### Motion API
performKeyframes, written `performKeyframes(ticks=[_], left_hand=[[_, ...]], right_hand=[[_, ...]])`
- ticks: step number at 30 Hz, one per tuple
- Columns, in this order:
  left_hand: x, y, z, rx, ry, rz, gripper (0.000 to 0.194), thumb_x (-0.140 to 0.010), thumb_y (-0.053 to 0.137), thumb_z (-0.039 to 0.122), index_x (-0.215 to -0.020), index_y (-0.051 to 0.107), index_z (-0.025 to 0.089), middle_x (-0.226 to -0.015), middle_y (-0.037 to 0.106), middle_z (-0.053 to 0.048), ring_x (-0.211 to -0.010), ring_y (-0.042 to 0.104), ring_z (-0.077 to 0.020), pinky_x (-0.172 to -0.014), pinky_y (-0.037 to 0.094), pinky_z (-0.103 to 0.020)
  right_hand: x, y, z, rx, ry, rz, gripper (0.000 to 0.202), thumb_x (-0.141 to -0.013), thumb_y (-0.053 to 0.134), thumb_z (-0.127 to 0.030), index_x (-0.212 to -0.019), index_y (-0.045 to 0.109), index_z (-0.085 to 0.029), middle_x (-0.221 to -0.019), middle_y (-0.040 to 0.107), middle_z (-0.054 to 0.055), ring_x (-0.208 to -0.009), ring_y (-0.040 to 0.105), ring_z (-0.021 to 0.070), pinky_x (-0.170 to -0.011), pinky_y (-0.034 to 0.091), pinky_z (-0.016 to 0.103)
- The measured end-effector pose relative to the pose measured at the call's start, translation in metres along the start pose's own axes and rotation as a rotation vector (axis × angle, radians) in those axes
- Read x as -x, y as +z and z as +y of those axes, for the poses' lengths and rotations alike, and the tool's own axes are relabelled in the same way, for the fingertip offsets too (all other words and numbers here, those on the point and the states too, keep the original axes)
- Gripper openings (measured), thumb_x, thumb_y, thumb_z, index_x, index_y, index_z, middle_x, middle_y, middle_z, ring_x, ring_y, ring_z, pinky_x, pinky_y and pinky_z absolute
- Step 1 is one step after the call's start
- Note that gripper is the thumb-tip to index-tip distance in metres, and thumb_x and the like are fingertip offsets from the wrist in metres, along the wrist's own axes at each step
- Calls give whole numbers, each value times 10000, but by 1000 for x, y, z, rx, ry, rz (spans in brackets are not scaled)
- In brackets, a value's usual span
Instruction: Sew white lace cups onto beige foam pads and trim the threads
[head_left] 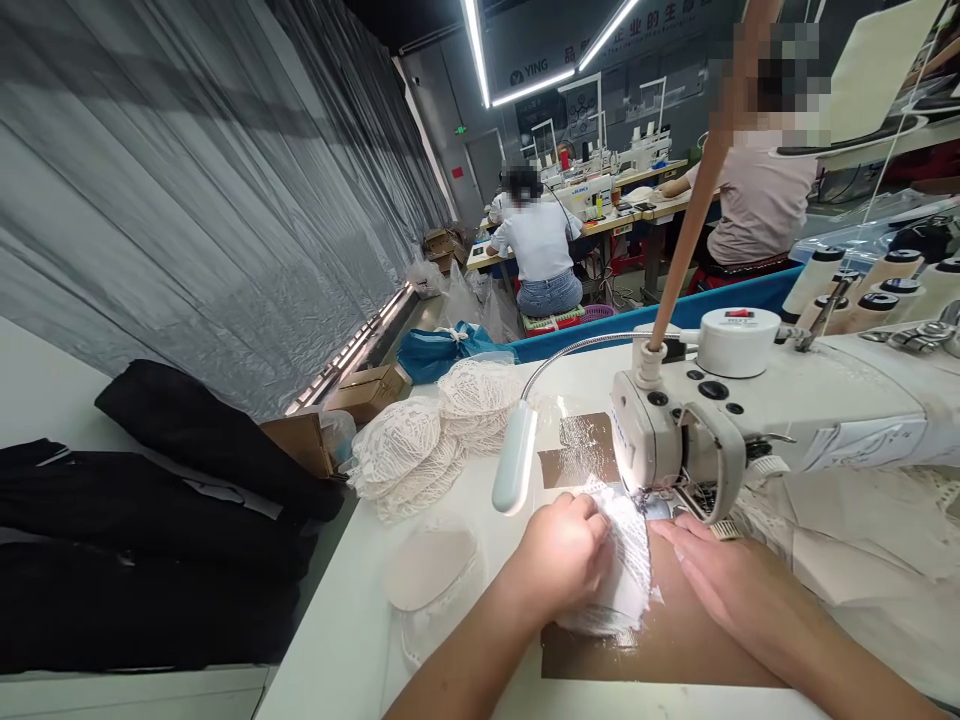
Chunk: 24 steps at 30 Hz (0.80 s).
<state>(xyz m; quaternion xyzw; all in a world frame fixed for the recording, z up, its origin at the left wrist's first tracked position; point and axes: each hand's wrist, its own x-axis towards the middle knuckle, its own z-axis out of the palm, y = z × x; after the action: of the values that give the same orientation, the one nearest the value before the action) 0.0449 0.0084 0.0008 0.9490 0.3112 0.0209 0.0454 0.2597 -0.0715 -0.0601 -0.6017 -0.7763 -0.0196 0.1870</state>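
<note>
A white lace piece (626, 565) lies under the needle area of the white sewing machine (810, 390), on a brown board (675, 640). My left hand (566, 555) is closed on the lace's left side, its fingers curled into the fabric. To the right of the lace, my right hand (709, 560) rests flat beside the needle area, fingers stretched toward the machine's foot. Its fingertips come close to the lace edge; whether they touch it is unclear. The needle itself is hidden in glare and machine parts.
Stacked lace cups (401, 450) and a beige oval pad (431, 568) sit left on the white table (330, 640). A lamp (515, 460) hangs near my left hand. Thread cones (817, 275) stand behind the machine. Beige fabric (870, 540) lies right. People sit at machines beyond.
</note>
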Motion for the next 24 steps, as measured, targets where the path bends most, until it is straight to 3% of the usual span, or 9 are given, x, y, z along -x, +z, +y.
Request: performKeyframes(ticks=[2,6,11,17,24], left_hand=[[1,0,4,-9,-9,-24,181,-897,476,238,-775,591,170,-859,610,-52,-766,554,-200,-648,451,-308],[-1,3,10,-8,1,4,165,-889,473,207,-768,578,167,-871,602,-56,-771,541,-200,-661,445,-314],[0,6,10,115,158,19,197,-915,462,224,-1006,627,169,-1020,638,-65,-865,553,-217,-767,462,-328],[-1,14,4,129,252,91,312,-933,438,238,-1192,588,151,-1261,613,-69,-886,544,-224,-778,465,-345],[-5,20,0,86,284,112,402,-902,457,247,-1276,548,130,-1329,577,-109,-880,545,-245,-748,444,-362]], right_hand=[[2,4,3,13,1,29,431,-857,384,-117,-1157,656,-267,-920,746,71,-725,707,201,-571,524,262],[5,10,7,85,-15,34,448,-838,389,-94,-1158,660,-254,-859,752,67,-690,706,195,-555,521,252],[4,2,1,106,-26,18,435,-876,348,-112,-1174,648,-215,-897,741,93,-675,697,205,-490,490,266],[-3,-14,-10,21,-179,-40,431,-849,328,-68,-1113,645,-192,-860,692,77,-555,633,170,-462,437,282],[-3,-5,-9,67,-107,-26,453,-857,323,-65,-1183,618,-176,-847,706,59,-576,670,175,-468,471,279]])
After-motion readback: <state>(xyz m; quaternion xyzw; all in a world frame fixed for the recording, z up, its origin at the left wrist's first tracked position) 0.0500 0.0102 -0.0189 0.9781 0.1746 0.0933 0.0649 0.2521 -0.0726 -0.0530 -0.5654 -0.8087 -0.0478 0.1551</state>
